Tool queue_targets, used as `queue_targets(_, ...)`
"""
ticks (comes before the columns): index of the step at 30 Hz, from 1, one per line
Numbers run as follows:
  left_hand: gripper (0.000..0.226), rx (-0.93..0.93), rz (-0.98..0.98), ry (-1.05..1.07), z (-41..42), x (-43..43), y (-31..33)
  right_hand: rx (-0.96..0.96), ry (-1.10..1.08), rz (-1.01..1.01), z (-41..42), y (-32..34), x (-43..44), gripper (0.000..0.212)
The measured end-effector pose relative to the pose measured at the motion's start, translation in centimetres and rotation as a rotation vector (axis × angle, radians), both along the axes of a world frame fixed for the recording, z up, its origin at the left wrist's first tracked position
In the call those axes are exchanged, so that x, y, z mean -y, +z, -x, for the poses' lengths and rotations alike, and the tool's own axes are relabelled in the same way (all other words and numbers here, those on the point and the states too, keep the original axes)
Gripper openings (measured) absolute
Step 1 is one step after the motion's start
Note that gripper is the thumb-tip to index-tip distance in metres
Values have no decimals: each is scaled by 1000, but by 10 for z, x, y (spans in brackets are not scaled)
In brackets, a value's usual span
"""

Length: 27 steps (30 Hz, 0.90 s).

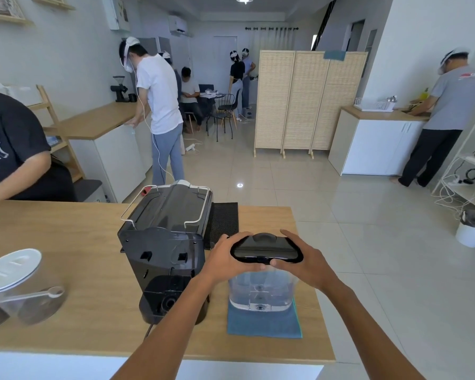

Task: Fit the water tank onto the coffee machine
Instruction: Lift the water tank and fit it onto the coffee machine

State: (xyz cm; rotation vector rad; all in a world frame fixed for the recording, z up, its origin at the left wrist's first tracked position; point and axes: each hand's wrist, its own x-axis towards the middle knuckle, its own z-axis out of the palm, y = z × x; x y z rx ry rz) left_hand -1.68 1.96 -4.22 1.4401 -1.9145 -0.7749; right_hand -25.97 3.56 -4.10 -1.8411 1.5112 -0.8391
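The clear water tank (pixel 261 294) with a black lid (pixel 266 249) stands on a blue cloth (pixel 263 325) near the right end of the wooden counter. My left hand (pixel 225 259) grips the lid's left side and my right hand (pixel 305 261) grips its right side. The black coffee machine (pixel 165 242) stands just left of the tank with its back toward me, and the round tank socket in its base (pixel 167 303) is uncovered. My left forearm crosses in front of the machine's base.
A clear lidded container with a scoop (pixel 22 289) stands at the counter's left. A black drip mat (pixel 224 223) lies behind the machine. A person in a dark shirt (pixel 11 154) leans at the far left. The counter edge (pixel 324 325) drops off right of the cloth.
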Motion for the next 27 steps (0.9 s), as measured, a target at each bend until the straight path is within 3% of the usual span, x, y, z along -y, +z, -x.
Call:
queue_targets(6, 87, 47, -1, 24, 0, -4, -2, -21, -13, 74, 1, -9, -6, 93)
queue_targets(11, 90, 64, -28, 8, 0, -9, -7, -27, 78, 94, 9, -13, -7, 113)
queue_targets(14, 97, 69, -63, -28, -2, -11, -7, -10, 80, 107, 11, -17, -6, 113)
queue_targets(17, 105, 12, -67, -38, -5, -15, -11, -17, 73, 143, 10, -18, -8, 109)
queue_targets(27, 98, -148, -13, -13, -6, -36, -2, -6, 68, 212, 4, -5, -21, 103)
